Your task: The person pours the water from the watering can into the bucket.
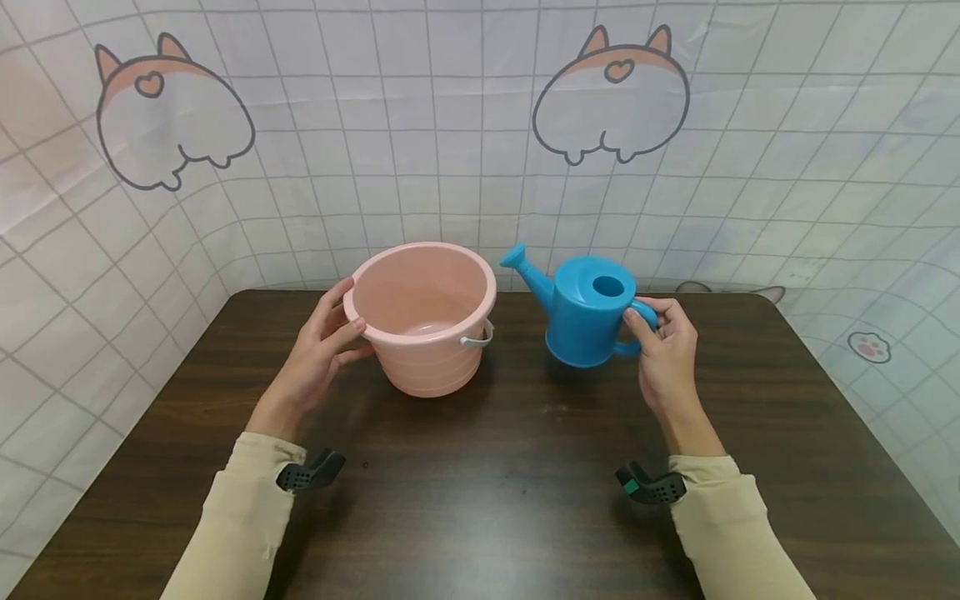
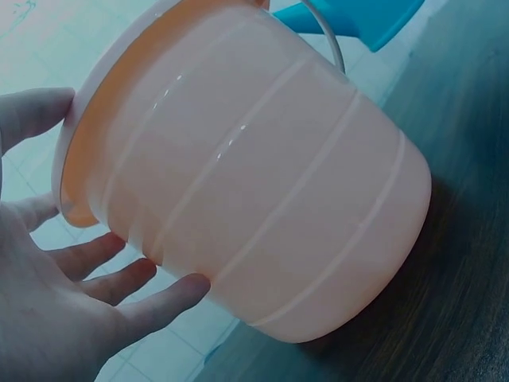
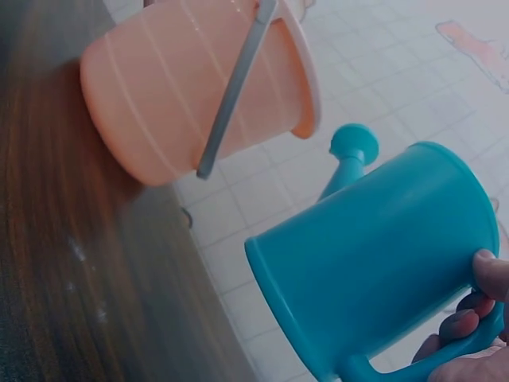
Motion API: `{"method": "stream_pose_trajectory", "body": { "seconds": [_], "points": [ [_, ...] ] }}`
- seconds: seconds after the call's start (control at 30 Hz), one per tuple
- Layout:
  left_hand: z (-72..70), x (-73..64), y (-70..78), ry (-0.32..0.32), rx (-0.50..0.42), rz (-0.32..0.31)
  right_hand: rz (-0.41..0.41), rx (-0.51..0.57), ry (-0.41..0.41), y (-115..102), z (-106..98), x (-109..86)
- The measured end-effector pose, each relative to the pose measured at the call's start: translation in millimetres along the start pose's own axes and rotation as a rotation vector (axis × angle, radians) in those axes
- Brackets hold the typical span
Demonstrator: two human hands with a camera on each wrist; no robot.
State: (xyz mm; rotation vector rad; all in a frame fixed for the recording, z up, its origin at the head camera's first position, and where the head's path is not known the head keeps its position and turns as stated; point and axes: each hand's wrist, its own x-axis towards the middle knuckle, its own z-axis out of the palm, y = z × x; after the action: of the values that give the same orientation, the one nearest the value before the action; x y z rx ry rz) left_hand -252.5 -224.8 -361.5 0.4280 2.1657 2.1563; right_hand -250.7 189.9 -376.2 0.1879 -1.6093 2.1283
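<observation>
Starting near the left edge of the dark wooden worktop (image 1: 480,492), your left sleeve (image 1: 232,525) reaches in, with a black wrist device (image 1: 307,472) at the cuff. Your left hand (image 1: 307,354) is spread wide, its thumb and fingers touching the rim and outer wall of the pink bucket (image 1: 427,362) from its left side. The bucket stands upright near the worktop's far edge, left of the middle, its mouth facing up; its pale handle (image 1: 491,333) hangs on the right side. Next comes the blue watering can (image 1: 585,329), lifted off the worktop near the far edge, right of the middle, its spout (image 1: 534,279) pointing left towards the bucket, the tip apart from the rim. Your right hand (image 1: 667,350) grips the can's handle, thumb on top. Your right sleeve (image 1: 731,525) comes in from the near edge, with another black device (image 1: 652,487) at that wrist. White gridded cloth (image 1: 450,125) rises behind the worktop's far edge.
</observation>
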Motion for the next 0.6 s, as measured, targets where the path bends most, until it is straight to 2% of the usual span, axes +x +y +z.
{"method": "stream_pose_trajectory", "body": {
  "seconds": [0.6],
  "points": [
    [-1.4, -0.8, 0.0, -0.009, -0.002, -0.013, -0.008, 0.026, -0.036, -14, -1, 0.7]
  ]
}}
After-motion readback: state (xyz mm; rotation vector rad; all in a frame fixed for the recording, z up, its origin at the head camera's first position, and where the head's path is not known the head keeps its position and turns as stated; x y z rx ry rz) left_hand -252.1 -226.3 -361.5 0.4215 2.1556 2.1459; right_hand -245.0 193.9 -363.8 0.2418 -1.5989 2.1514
